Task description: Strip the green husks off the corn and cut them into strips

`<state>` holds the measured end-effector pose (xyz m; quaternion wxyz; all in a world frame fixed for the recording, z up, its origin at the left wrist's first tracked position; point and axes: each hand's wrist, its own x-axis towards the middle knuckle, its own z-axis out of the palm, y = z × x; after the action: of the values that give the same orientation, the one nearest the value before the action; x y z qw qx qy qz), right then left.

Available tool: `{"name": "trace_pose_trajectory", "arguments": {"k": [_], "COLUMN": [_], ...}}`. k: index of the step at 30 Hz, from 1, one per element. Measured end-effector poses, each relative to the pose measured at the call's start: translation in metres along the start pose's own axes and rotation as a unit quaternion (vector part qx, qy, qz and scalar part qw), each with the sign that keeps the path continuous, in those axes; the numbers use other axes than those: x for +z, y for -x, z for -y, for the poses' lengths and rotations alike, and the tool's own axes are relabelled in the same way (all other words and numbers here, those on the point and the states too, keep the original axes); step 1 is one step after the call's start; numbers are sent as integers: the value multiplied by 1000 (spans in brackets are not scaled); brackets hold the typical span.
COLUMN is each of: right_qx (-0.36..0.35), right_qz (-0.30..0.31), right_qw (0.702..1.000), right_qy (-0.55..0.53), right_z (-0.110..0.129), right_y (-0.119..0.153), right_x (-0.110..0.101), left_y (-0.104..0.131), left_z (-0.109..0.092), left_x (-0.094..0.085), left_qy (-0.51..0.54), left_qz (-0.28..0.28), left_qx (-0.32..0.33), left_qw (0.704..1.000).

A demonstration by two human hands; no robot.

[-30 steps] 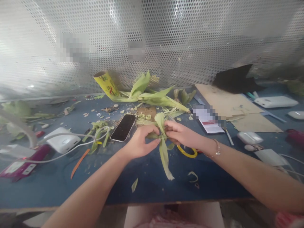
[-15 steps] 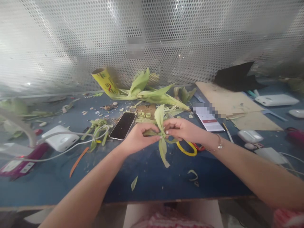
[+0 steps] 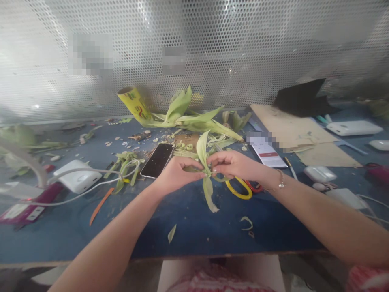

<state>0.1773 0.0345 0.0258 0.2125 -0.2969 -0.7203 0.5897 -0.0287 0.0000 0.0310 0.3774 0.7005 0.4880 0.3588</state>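
Between my two hands is a bundle of pale green corn husk strips (image 3: 203,148), crossed at the middle. One strip points up and another hangs down over the blue table. My left hand (image 3: 179,173) pinches the bundle from the left with thumb and fingers. From the other side my right hand (image 3: 232,165), with a bracelet at its wrist, pinches the crossing point. The fingertips nearly meet, so the exact grip there is partly hidden. Yellow-handled scissors (image 3: 240,189) lie beneath my right hand, with a red loop (image 3: 254,186) beside them.
A black-screened phone (image 3: 158,160) lies left of my hands. Behind are larger corn husks (image 3: 194,119) and a yellow tube (image 3: 135,105). A lit phone (image 3: 266,153) and brown card (image 3: 288,125) lie right. White cables cross near a charger (image 3: 77,176) on the left.
Both hands stay in nearly the same place, still pinching the husk strips. The upright strip has tilted slightly left, and the hanging one has shifted a little.
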Motion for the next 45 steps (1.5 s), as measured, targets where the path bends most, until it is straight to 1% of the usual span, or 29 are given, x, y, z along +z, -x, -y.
{"name": "trace_pose_trajectory", "arguments": {"k": [10, 13, 16, 19, 22, 25, 27, 30, 33, 36, 39, 41, 43, 45], "right_qx": [-3, 3, 20, 21, -12, -37, -38, -30, -14, -16, -48, -71, -87, -84], "right_qz": [6, -21, -61, -85, -97, -111, -118, -118, -97, -77, -95, -119, -138, -138], "right_qw": [1000, 999, 998, 996, 995, 992, 990, 989, 990, 985, 977, 972, 971, 977], "right_qy": [21, 35, 29, 11, 16, 49, 69, 81, 106, 156, 185, 190, 174, 138], "right_z": [-2, -4, -7, -7, -5, -4, -4, -4, -3, 1, 4, 6, 5, 5], "right_y": [0, 0, -1, -2, -3, -3, -4, -3, -2, 2, 4, 4, 4, 3], "right_x": [-3, -4, -4, -5, -3, 0, 4, 10, 17, 22, 25, 25, 24, 23], "left_y": [0, -1, -3, -5, -5, -5, -5, -5, -4, -3, -3, -4, -6, -7], "left_z": [0, 1, 2, 4, 6, 8, 8, 7, 6, 5, 8, 11, 15, 18], "left_x": [-1, -3, -6, -5, 1, 11, 18, 25, 27, 26, 26, 26, 27, 27], "left_qy": [-5, 15, 94, 227, 328, 377, 409, 450, 446, 411, 369, 346, 329, 320], "left_qz": [10, 21, 14, -13, -51, -98, -121, -142, -163, -168, -172, -199, -227, -228], "left_qx": [-53, -43, -62, -82, -74, -48, -31, -40, -72, -86, -76, -66, -68, -87], "left_qw": [999, 999, 994, 970, 940, 920, 904, 881, 877, 892, 910, 914, 914, 915]}}
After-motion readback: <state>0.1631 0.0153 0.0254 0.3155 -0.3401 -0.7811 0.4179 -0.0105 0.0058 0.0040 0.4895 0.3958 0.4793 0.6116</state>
